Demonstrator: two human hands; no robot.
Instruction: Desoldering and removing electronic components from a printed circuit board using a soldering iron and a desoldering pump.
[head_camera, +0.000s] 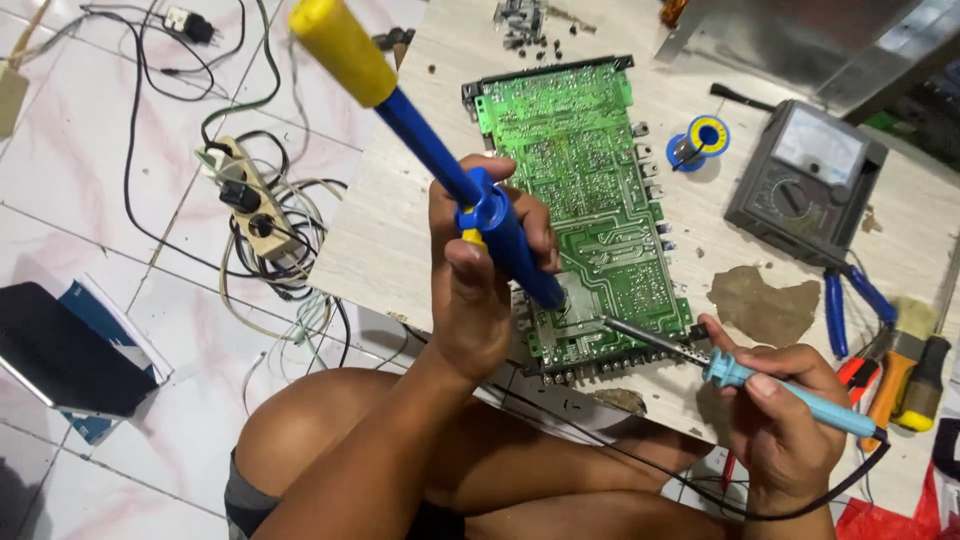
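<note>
While the green board lies flat on the table, I see my left hand wrapped tight round the blue pump, and my right hand pinching the hot iron, both tips touching the board's near end.

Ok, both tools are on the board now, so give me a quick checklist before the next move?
1. Left hand grips the blue desoldering pump with yellow plunger cap: ok.
2. Pump nozzle on the green circuit board, near its lower edge: ok.
3. Right hand holds the light-blue-handled soldering iron, tip reaching the same spot: ok.
4. Whether the solder at the joint is molten: cannot tell.
5. Iron's black cord trails under the right hand, off the board: ok.
6. Yellow-and-blue solder spool and grey analogue multimeter lie apart from the work spot: ok.
</note>
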